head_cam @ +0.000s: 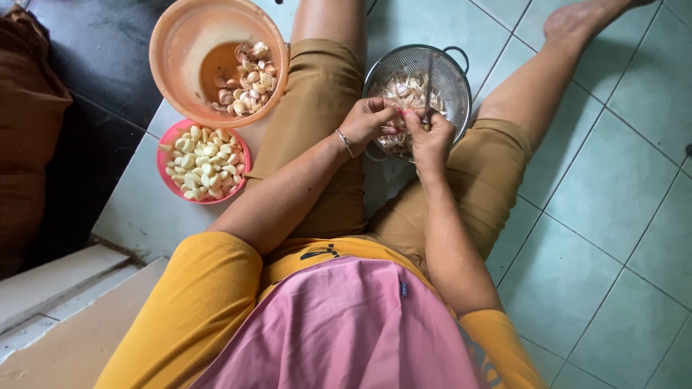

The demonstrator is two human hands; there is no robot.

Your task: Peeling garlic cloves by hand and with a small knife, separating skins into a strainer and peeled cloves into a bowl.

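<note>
I sit on a tiled floor with legs apart. My left hand [369, 119] and my right hand [428, 134] meet over a metal colander [451, 72] that lies between my thighs and holds garlic skins. Both hands pinch a garlic clove [396, 118] between their fingertips; a thin knife blade [429, 92] seems to rise from my right hand. A bracelet circles my left wrist.
By my left thigh stands a large orange bowl [180, 43] with unpeeled garlic cloves and some water. Just below it sits a small pink bowl [163, 173] full of peeled cloves. A dark mat and a brown cushion [29, 122] lie at the left; a step edge lies lower left.
</note>
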